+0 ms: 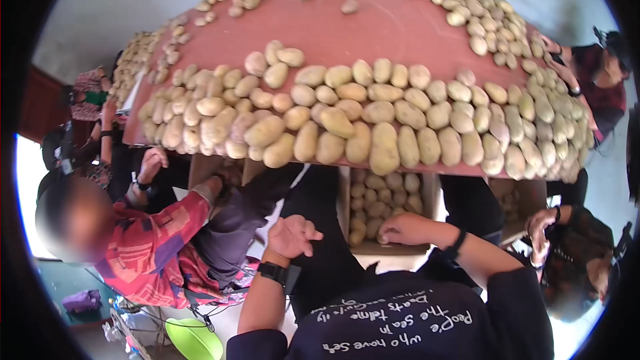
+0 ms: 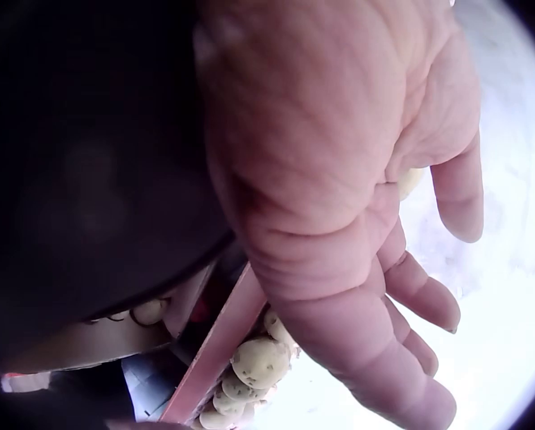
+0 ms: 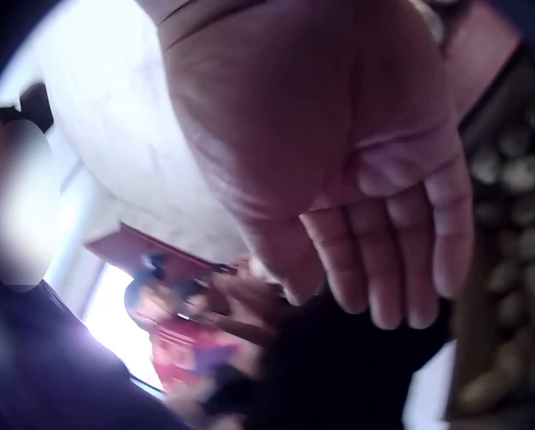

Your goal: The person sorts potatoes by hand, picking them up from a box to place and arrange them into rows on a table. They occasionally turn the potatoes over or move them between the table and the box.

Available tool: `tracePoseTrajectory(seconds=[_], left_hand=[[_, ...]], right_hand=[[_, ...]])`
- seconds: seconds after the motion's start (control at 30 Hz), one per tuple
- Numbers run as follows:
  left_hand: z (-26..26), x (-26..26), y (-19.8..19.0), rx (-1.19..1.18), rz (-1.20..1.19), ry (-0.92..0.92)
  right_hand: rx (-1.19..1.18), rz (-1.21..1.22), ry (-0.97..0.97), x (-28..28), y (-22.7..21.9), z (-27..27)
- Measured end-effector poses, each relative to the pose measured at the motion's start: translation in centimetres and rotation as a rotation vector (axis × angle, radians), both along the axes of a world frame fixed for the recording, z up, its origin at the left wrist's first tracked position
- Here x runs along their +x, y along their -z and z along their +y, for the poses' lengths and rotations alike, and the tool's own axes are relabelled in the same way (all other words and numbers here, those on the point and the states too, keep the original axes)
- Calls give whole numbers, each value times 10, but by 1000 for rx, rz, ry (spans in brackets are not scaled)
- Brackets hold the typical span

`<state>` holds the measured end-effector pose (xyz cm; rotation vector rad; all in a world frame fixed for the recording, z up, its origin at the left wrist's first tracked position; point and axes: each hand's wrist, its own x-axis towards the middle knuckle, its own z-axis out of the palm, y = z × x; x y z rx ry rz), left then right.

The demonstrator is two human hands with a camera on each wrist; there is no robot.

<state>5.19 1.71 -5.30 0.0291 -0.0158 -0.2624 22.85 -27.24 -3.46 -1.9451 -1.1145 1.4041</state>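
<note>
Now my left hand and right hand are empty, fingers relaxed, near the box of potatoes under the red bench; they look pale yellow, oval, smooth.

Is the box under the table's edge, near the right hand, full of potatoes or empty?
Roughly full. The box under the table holds many potatoes; the right hand rests at its near edge.
</note>
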Motion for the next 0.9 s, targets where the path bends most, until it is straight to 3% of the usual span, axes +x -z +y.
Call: tracePoseTrajectory(seconds=[0.03, 0.13, 0.23, 0.27, 0.33, 0.5, 0.6, 0.67, 0.73, 0.8, 0.87, 0.9], left_hand=[[1, 0, -1, -13, 14, 10], [2, -1, 6, 5, -49, 12], [-1, -5, 4, 14, -26, -7], [-3, -5, 4, 4, -33, -15], [-2, -2, 6, 51, -64, -49], [0, -2, 4, -22, -66, -7], [3, 0, 6, -36, -92, 11], [3, 0, 7, -69, -102, 27], [4, 2, 6, -88, -104, 45], [6, 1, 5, -93, -86, 57], [5, 3, 3, -100, -80, 70], [5, 4, 4, -97, -80, 75]], right_hand=[[-50, -108, -20, -13, 35, -6], [-186, -290, -121, -51, 72, -18], [-416, -194, -289, -58, 109, -23], [-392, -175, -309, -54, 118, -24], [-444, -257, -174, -43, 130, -16], [-282, -474, -133, 11, 161, 19], [-52, -988, 123, 29, 190, 39], [-117, -672, 477, 34, 188, 51], [-237, -251, 878, 37, 129, 77], [-76, -214, 1056, 32, 162, 81], [39, -50, 1295, 33, 128, 91], [49, -68, 1262, 35, 139, 89]])
